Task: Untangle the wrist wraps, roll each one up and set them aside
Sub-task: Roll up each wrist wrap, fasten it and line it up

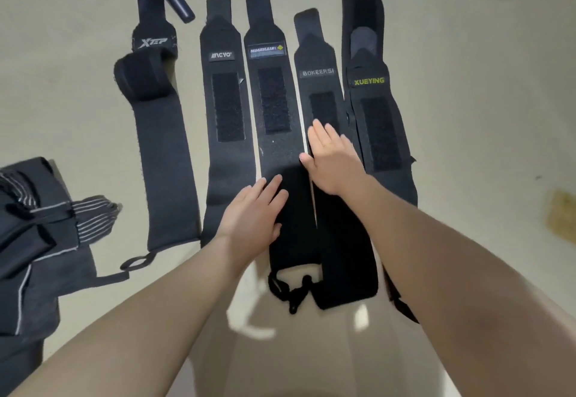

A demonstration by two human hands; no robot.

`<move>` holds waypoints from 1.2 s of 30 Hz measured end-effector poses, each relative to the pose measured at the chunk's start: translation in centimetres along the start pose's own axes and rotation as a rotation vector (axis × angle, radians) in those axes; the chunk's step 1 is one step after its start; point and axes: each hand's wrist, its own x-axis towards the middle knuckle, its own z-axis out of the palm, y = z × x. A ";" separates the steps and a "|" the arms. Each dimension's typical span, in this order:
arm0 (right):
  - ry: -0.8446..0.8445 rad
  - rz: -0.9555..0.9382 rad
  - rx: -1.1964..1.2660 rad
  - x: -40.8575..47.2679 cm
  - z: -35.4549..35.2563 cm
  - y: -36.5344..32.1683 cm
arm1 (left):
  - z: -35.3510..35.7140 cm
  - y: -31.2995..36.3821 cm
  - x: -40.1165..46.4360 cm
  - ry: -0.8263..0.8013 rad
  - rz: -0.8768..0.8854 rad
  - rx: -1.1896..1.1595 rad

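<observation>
Fingers flat and straight on both sides, gripping nothing: the left hand (pixel 252 209) presses the MANUEKLEAR wrap (pixel 274 110), the right hand (pixel 330 160) lies on the BOKEERSI wrap (pixel 321 94) beside it. Both are smoothing the strips out on the floor (pixel 483 85). Outward from there, the MCYO wrap (pixel 223 100) and two XUEYING wraps (pixel 378 122) lie side by side, laid straight; the XTEP wrap (pixel 159 135) is partly rolled at its far end. Untangling looks nearly finished, though the thumb loops (pixel 293 294) near the body look knotted together. Next comes rolling, which calls for pinching one end and curling tightly. No containers in sight; a striped pile (pixel 40 219) sits left.
</observation>
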 end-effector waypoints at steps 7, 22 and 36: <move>0.271 -0.144 0.080 -4.1 -0.3 -3.8 | 0.1 -2.2 -0.9 -0.054 0.081 -0.011; 0.129 -0.395 0.217 -7.6 3.9 -29.1 | 2.0 -19.4 -20.2 0.066 -0.095 -0.165; -0.257 -0.179 0.167 -6.1 4.6 -42.7 | 11.2 -31.5 -29.8 -0.003 -0.689 -0.671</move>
